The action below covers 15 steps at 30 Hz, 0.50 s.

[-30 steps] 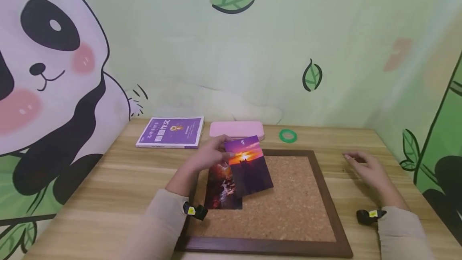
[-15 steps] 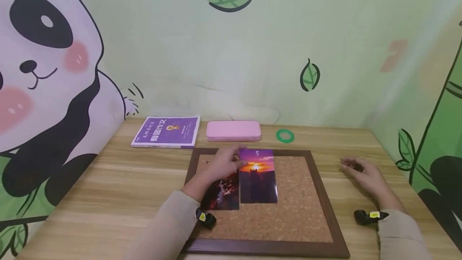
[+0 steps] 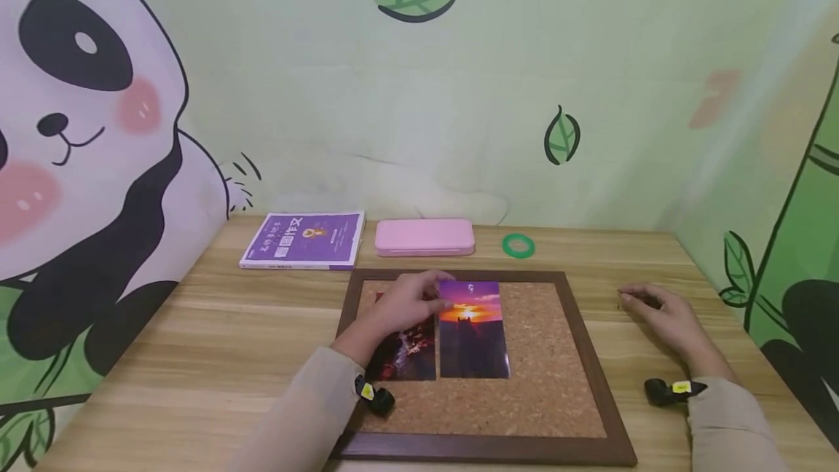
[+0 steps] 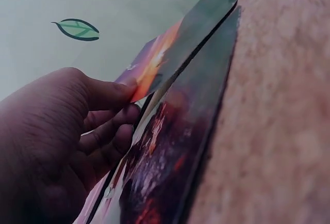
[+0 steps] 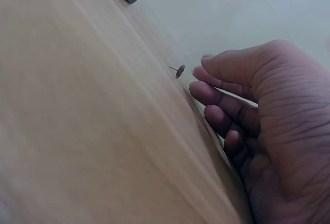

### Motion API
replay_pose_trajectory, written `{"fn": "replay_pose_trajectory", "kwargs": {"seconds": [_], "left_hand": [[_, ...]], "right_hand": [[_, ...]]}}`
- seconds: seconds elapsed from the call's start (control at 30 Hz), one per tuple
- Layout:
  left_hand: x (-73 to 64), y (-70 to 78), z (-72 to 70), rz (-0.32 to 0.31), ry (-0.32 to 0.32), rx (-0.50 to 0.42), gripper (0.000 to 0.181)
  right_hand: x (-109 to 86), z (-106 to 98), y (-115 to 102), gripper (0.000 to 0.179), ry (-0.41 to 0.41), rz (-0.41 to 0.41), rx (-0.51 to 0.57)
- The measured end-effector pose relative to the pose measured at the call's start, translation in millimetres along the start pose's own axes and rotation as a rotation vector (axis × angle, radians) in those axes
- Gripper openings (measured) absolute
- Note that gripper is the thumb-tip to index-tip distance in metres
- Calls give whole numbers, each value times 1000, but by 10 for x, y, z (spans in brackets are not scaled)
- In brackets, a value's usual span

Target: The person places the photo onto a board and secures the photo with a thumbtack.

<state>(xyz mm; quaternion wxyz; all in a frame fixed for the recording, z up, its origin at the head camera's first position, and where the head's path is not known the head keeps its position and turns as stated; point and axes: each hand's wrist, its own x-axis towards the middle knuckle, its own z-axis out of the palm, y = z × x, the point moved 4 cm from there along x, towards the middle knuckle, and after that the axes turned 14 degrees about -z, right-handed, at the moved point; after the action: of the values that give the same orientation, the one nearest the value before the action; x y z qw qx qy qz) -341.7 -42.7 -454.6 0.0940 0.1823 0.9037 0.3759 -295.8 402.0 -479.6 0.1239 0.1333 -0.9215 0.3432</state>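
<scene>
My left hand (image 3: 409, 303) pinches the upper left edge of a sunset photo (image 3: 473, 344) between thumb and fingers. This photo is held close over a cork board (image 3: 544, 392) with a dark brown frame. Just left of it, a dark red-and-black photo (image 3: 409, 352) lies on the cork, its upper part hidden by the hand. Right of the board, my right hand (image 3: 668, 319) rests at the table with loosely curled fingers. In the right wrist view, a thumbtack (image 5: 180, 71) lies on the wood just ahead of those fingertips, a small gap between them.
A purple book (image 3: 304, 240) lies at the back left of the wooden table (image 3: 216, 341). Beside it are a pink case (image 3: 424, 237) and a green tape roll (image 3: 518, 245), behind the board. A panda-printed wall (image 3: 314, 93) closes off the back.
The sunset photo, tilted and overlapping the dark photo earlier, has been straightened and moved right beside it, then slightly toward the front. The right hand's fingers shifted only a little.
</scene>
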Motion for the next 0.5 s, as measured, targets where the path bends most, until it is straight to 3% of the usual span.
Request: {"fn": "replay_pose_trajectory", "kwargs": {"seconds": [0.5], "left_hand": [[15, -20, 20, -4, -26, 84, 39]], "right_hand": [[-15, 3, -10, 42, -25, -46, 32]]}}
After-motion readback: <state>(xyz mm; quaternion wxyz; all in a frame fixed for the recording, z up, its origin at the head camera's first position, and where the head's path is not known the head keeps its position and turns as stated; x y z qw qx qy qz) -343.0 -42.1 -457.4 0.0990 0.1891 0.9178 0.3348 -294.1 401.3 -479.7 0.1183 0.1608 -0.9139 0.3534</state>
